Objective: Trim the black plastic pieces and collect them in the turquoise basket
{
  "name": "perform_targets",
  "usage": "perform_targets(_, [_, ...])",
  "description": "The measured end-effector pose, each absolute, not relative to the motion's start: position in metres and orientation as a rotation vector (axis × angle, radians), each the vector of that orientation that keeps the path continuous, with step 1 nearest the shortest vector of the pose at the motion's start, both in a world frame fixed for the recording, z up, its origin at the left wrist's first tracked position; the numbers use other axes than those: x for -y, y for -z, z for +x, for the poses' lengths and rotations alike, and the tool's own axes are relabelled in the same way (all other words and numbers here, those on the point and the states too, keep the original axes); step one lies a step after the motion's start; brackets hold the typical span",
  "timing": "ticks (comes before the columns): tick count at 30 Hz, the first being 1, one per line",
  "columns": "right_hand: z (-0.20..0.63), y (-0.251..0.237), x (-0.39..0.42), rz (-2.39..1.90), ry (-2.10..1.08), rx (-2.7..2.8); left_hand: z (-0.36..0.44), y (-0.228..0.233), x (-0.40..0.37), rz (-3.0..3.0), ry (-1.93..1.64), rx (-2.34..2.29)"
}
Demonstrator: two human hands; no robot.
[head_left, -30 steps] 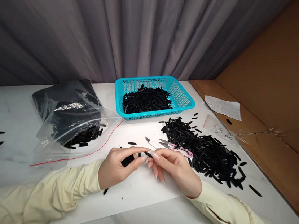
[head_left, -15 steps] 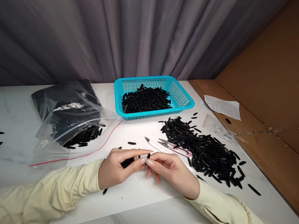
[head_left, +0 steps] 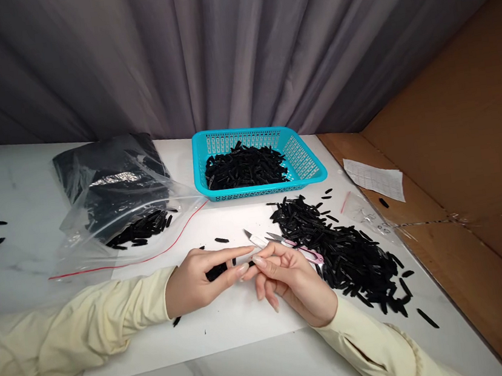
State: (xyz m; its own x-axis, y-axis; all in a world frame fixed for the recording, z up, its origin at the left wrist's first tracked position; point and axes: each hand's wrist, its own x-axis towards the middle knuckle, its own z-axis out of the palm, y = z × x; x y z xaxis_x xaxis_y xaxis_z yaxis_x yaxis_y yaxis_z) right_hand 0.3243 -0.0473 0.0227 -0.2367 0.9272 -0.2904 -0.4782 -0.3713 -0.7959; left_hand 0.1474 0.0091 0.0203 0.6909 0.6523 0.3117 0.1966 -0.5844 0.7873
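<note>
Black plastic pieces [head_left: 218, 271] sit bunched in the left hand [head_left: 193, 280], fingers curled round them, over one white paper sheet [head_left: 213, 327]. Right hand [head_left: 290, 281] pinches the end of one piece, fingertips meeting the left's. Just beyond the hands lies one pair of thread snips [head_left: 285, 243]. Right of the snips, one loose black heap [head_left: 345, 249]; behind, one turquoise basket [head_left: 307, 163]; left, two plastic bags [head_left: 114, 192].

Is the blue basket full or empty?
Partly full: the blue basket holds a heap of small black pieces, with bare floor at its right side.
</note>
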Motion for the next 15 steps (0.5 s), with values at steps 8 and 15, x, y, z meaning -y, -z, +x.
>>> perform_targets(8, [0.3258,-0.021,0.0466,-0.885,-1.792,0.631,0.1486,-0.023,-0.0088,2.124,-0.823,-0.622])
perform_targets(15, [0.3276,-0.0221,0.0481,-0.82,-1.858,0.64,0.1481,-0.0175,-0.0087,2.108,-0.824,-0.651])
